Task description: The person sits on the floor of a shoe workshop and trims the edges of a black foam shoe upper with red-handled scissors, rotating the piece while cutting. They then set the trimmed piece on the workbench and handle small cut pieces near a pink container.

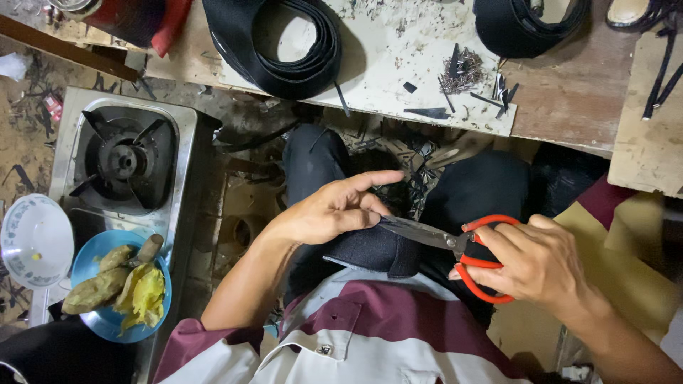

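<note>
cluttered workbench (569,92) | left hand (331,210) grips dark strip (377,249) | right hand (533,263) fingers through red scissors (462,249)

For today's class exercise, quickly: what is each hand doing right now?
Left hand: closed on a dark strip, index finger extended.
Right hand: closed on red-handled scissors, blades at the strip.

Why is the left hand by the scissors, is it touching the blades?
Cannot tell. In the head view the scissors blades vanish under the left hand, hiding any contact.
</note>
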### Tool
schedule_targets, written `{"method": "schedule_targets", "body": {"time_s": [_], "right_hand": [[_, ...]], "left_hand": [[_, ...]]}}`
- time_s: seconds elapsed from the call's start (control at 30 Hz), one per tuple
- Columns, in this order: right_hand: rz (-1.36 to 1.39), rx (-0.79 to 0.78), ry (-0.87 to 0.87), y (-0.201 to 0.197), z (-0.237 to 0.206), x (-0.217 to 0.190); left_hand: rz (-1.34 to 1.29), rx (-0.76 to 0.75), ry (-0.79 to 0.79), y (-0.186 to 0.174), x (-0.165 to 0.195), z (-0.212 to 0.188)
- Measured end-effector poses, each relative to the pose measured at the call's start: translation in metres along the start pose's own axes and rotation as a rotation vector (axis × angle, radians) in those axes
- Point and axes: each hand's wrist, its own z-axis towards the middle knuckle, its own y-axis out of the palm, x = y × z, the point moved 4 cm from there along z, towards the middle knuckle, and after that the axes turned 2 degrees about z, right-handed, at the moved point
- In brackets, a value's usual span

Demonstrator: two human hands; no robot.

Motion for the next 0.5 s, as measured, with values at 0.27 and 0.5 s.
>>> {"method": "schedule_targets", "body": {"time_s": [0.27,0.5], "right_hand": [[-0.012,0.044,-0.028,-0.0004,-0.0007,-0.0036],[0.012,0.051,-0.002,0.0046,0.0046,-0.0062]], "left_hand": [[0.025,0.02,-0.013,-0.0001,-0.0002,-0.0026],[0.01,0.049,-0.019,0.001,0.0023,-0.0047]]}}
